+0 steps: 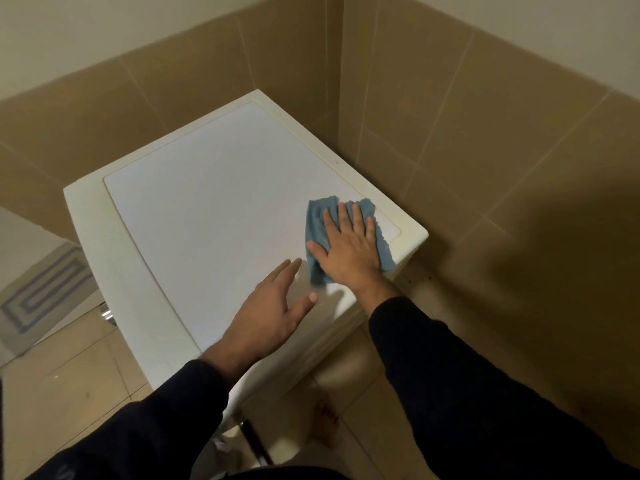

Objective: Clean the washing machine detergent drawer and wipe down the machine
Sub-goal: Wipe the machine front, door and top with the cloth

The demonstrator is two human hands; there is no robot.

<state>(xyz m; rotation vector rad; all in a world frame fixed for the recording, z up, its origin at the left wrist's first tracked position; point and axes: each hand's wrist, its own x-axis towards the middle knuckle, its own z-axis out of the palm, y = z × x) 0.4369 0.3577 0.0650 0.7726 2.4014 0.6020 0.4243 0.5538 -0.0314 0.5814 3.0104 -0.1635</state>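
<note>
- One washer (214, 202), white, seen from above; its flat top lies under both hands, and the corner at the right hand's little-finger side juts toward the tiled wall.
- One cloth (320, 225), blue and crumpled, lies on the washer top near that right corner, directly beneath the right hand; folds stick out past the fingertips and to both sides of the palm.
- Right hand (349, 242): palm down, four fingers straight and slightly spread, thumb out to the left, pressing flat on the cloth. It does not pinch or curl round the fabric.
- Left hand (273, 306): fingers straight and relaxed, thumb apart from them, holding nothing. It sits over the washer top just left of and nearer than the right hand; whether it touches the surface cannot be told. Its fingertips end just short of the cloth's near edge.
- The two hands are close but apart, not touching each other.
- Two dark sleeves (478, 386) cover both forearms to the wrists.
- The detergent drawer is not in view.
- Tan tiled walls (467, 150) meet in one corner beyond the hands.
- One striped mat (41, 299) lies on the floor well left of the left hand.
- Pale floor tiles (69, 386) show below the left arm.
</note>
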